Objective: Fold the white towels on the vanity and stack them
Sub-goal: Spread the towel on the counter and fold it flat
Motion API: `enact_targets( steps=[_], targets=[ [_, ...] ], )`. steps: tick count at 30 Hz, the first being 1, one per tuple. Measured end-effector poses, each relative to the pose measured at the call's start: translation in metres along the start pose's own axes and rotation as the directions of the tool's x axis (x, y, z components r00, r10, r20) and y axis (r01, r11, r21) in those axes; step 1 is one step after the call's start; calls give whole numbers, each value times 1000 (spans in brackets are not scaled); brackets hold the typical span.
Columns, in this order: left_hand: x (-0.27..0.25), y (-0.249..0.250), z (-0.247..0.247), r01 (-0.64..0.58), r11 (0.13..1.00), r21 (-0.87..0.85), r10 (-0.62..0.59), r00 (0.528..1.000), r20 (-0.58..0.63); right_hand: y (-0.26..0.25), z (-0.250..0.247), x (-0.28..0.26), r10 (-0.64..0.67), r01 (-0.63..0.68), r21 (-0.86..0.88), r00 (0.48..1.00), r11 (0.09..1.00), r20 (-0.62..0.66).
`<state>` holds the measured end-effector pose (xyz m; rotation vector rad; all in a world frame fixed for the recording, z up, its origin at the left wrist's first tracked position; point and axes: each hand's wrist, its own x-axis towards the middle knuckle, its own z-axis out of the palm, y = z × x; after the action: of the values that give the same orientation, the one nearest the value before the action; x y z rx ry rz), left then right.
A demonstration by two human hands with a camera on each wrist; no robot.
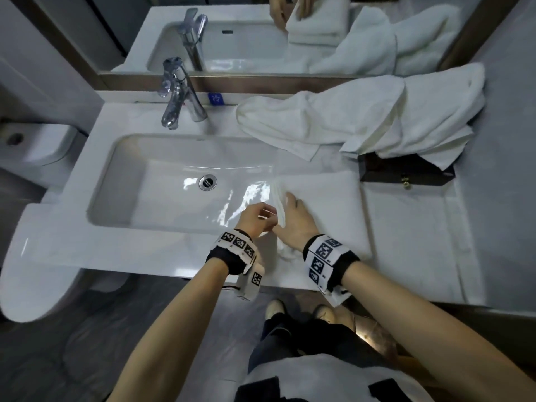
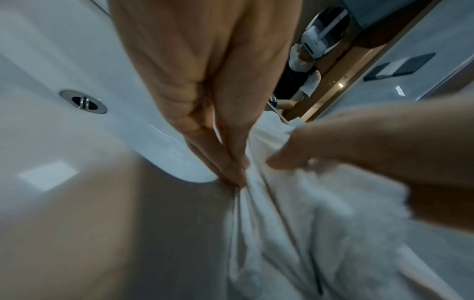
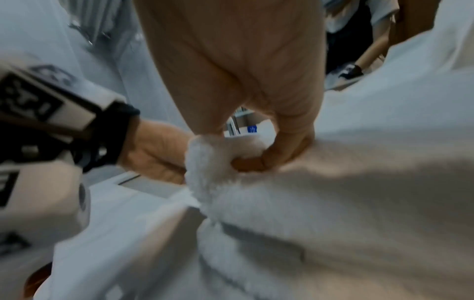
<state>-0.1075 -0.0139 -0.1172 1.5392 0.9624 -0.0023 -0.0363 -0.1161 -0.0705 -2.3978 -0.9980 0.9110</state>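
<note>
Left hand (image 1: 256,217): over the near right corner of the sink (image 1: 121,175); fingertips (image 2: 237,178) pressed together, pinching the bunched left edge of the folded towel (image 1: 322,210), as the left wrist view shows.
Right hand (image 1: 294,217): laid on the same left edge; thumb hooked under a fluffy roll of cloth and fingers curled over it, as the right wrist view shows.
Folded towel: flat on the vanity (image 1: 412,242) right of the sink, between the basin and the vanity's right end; left margin gathered into a ridge, remainder smooth.
Unfolded towels (image 1: 362,120): heaped at the back of the vanity against the mirror frame, one end draped over a dark box (image 1: 403,172); well apart from both hands.
Key relation: gathered edge running front to back along the basin's right side, directly beneath both hands; bulk of the cloth extending to the right. Hands close together, left nearer the front edge, right further back along the ridge.
Step in hand (judged): carrying or smoothing the left edge, probably rightward across the towel.
Progress (judged): early; heap at the back not yet folded.
Risk (judged): ridge slipping over the basin rim.
</note>
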Motion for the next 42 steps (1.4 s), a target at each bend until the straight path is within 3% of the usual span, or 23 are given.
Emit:
enact_targets(
  steps=[2,4,6,7,9,10,12,15,23,27,31,34,38,42],
  targets=[
    [-1,4,-2,29,998,-57,-29,1000,5,4,1,0,-6,5,29,1000,1000,29],
    [-2,9,-2,-17,1000,-15,15,995,-95,16,-8,0,-21,19,93,1000,995,16],
    [-5,15,1,-147,963,227,209,936,-284,35,-25,-2,-68,97,156,981,983,-181],
    [-8,20,5,-221,910,352,338,886,-318,48,-33,-4,-105,154,132,942,979,-320],
    [-14,30,20,-351,745,567,543,813,-210,75,-42,-5,-213,202,-73,861,977,-461],
    [-15,32,31,-382,644,663,579,810,-96,86,-44,-5,-246,179,-188,863,966,-441],
    [-11,31,51,-368,489,791,514,854,79,105,-41,-1,-222,104,-342,919,934,-327],
    [-1,24,70,-312,401,861,416,900,133,125,-33,5,-156,39,-377,946,926,-284],
    [9,12,78,-333,495,802,425,898,111,140,-27,7,-137,12,-378,943,926,-304],
    [1,15,93,-407,542,735,409,892,192,157,-32,-6,-113,-23,-391,941,920,-320],
    [-5,28,129,-482,527,700,401,867,294,189,-48,-30,-38,-148,-427,917,892,-396],
    [-8,41,166,-500,490,714,385,859,338,211,-63,-48,63,-239,-350,892,906,-447],
    [-8,54,208,-500,503,705,391,859,331,229,-78,-57,136,-311,-264,842,913,-522],
    [4,62,228,-493,503,710,422,857,297,239,-93,-49,150,-293,-197,835,936,-529]
  ],
)
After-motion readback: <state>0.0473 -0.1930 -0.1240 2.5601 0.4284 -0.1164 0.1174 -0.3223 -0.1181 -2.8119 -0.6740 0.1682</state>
